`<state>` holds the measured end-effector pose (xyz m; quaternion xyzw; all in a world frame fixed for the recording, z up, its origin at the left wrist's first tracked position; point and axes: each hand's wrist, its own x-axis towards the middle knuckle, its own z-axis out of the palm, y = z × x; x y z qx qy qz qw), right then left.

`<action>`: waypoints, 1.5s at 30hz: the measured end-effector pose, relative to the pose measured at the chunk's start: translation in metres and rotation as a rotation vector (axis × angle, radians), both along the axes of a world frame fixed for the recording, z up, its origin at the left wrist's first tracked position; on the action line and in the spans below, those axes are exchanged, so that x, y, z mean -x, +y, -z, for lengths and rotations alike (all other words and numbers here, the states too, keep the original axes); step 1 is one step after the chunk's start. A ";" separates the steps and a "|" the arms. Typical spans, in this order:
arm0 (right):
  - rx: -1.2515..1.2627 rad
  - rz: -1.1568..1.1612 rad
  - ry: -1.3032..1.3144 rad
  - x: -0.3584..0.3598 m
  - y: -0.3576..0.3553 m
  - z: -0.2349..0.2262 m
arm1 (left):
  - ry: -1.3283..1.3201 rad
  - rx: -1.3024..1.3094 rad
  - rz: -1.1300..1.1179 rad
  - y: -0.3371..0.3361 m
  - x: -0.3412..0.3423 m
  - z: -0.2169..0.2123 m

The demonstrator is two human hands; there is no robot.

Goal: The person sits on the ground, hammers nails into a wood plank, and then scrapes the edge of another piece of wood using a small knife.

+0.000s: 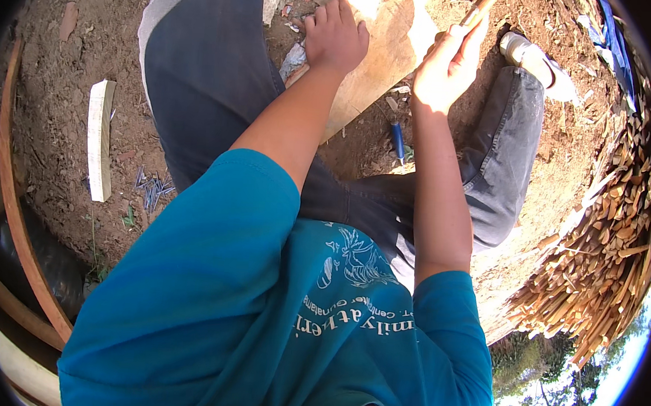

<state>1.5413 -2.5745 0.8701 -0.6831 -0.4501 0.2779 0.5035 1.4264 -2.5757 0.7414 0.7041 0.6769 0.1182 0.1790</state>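
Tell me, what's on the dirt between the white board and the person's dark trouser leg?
A small scatter of nails on bare dirt, seen in the head view.

Counted in view: two hands, the left hand [336,36] laid flat on one wooden slab [385,45], the right hand [448,64] closed around one wooden handle [481,4]. One white board [100,138], one blue pen [397,141], one white shoe [535,61]. Nails [153,189] and stacked sticks [609,245]: too many to be counted.

Dirt ground [60,116], white wood strip [100,139], nails [153,189], blue pen [397,142], stick pile [609,245]
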 end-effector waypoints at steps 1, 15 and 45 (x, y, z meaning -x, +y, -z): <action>-0.005 -0.056 -0.218 -0.012 -0.006 0.030 | -0.005 -0.002 0.013 0.003 -0.001 -0.005; 0.416 -0.372 -0.519 -0.057 -0.022 0.018 | 0.006 -0.016 0.023 -0.001 -0.003 -0.005; 0.057 -0.129 -1.140 -0.172 0.088 0.010 | 0.031 0.018 0.058 0.000 -0.006 -0.005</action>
